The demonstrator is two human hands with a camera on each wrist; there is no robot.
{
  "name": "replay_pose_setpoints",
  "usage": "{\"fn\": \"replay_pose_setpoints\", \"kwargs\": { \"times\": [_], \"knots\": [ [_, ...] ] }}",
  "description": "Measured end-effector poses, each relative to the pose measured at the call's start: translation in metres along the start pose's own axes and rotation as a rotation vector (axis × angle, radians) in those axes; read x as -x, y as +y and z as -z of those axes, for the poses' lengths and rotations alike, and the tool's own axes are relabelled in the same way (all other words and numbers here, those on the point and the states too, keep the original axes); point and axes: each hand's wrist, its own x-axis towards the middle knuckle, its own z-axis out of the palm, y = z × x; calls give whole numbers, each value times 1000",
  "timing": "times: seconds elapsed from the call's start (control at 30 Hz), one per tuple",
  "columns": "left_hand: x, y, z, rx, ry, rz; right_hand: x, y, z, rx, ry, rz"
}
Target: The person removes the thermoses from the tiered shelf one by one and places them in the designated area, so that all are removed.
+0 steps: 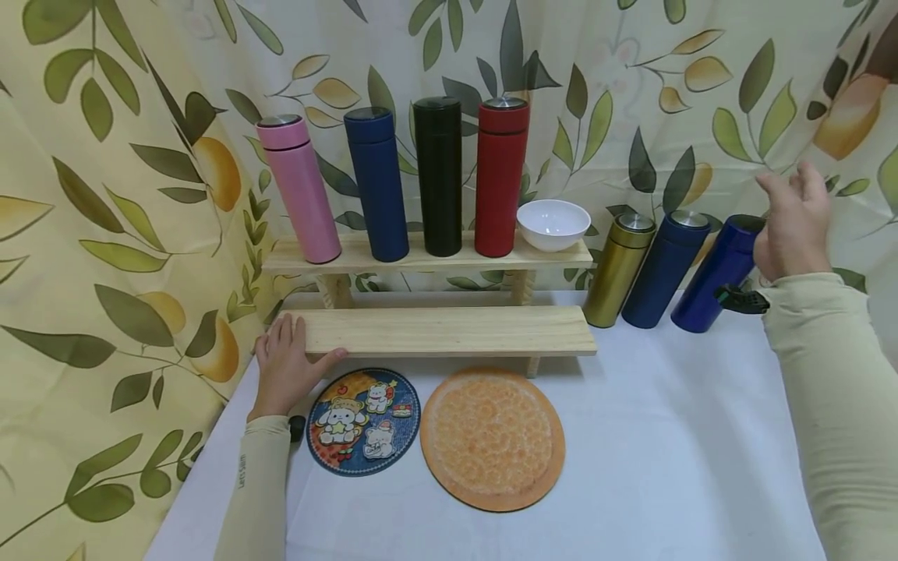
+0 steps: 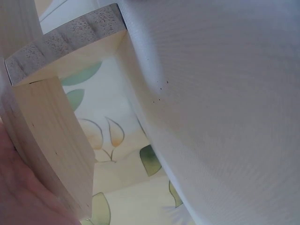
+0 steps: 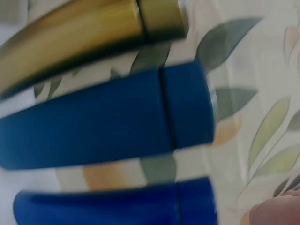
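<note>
My left hand (image 1: 288, 374) rests on the left end of the lower shelf of a light wooden rack (image 1: 449, 331), fingers over the top, thumb along the front edge. In the left wrist view, part of the hand (image 2: 23, 192) lies against the wood (image 2: 54, 140). My right hand (image 1: 800, 222) is raised at the right, fingers loosely bent, holding nothing. Nearest to it stands a shiny blue thermos bottle (image 1: 715, 273), which appears apart from the fingertip in the right wrist view. Beside that are a matte dark blue thermos bottle (image 1: 662, 273) and a gold one (image 1: 617, 273).
On the upper shelf (image 1: 435, 265) stand a pink bottle (image 1: 300, 195), a navy bottle (image 1: 379, 187), a black bottle (image 1: 438, 179), a red bottle (image 1: 501, 179) and a white bowl (image 1: 554, 224). Two round mats, one cartoon-printed (image 1: 358, 460) and one orange (image 1: 491, 436), lie before the rack.
</note>
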Motion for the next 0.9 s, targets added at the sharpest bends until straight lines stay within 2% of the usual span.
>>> {"fn": "replay_pose_setpoints", "kwargs": {
  "times": [0.17,0.43,0.63,0.9],
  "knots": [
    [2,-1,2,0,5,-1,7,-2,-23,-72,-97,3],
    [4,-4,2,-2,3,0,25,1,-59,-38,-292,26],
    [1,-4,1,-4,-3,0,36,5,-84,-51,-373,23],
    [-2,-2,1,-12,2,-12,52,15,-113,51,-458,3]
  ]
}}
